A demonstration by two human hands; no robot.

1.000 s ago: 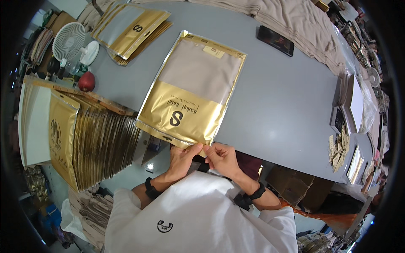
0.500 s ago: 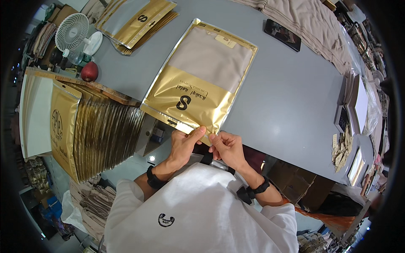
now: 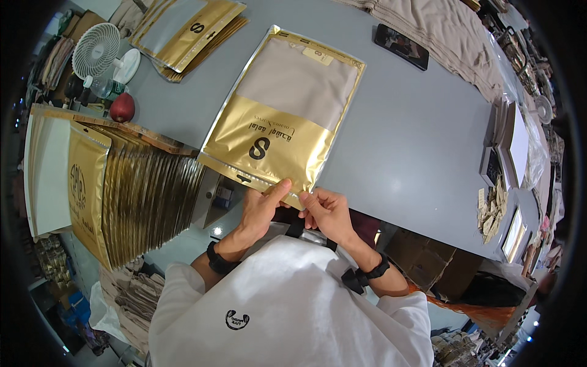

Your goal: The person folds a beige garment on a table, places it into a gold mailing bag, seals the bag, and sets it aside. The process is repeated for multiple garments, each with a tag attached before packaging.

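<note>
A gold plastic packaging bag [image 3: 287,144] lies on the grey table, its near edge jutting over the table's front. Folded beige cloth [image 3: 299,79] shows through its clear far half, with a small cream label [image 3: 318,55] near the far edge. My left hand [image 3: 262,211] pinches the near edge of the bag, thumb on top. Close beside it, my right hand [image 3: 324,211] grips the near right corner between thumb and fingers. The fingers of both hands are partly hidden under the bag.
Several gold bags [image 3: 189,37] are stacked at the far left, near a white fan [image 3: 96,50], a bottle [image 3: 105,87] and a red rounded object [image 3: 122,107]. Many upright gold bags [image 3: 140,189] fill the left side. A phone [image 3: 401,46] and beige cloth [image 3: 428,37] lie far right.
Both hands keep their grip at the bag's near edge, the left thumb having shifted slightly. The whole view has moved a little, so the table things appear slightly further left.
</note>
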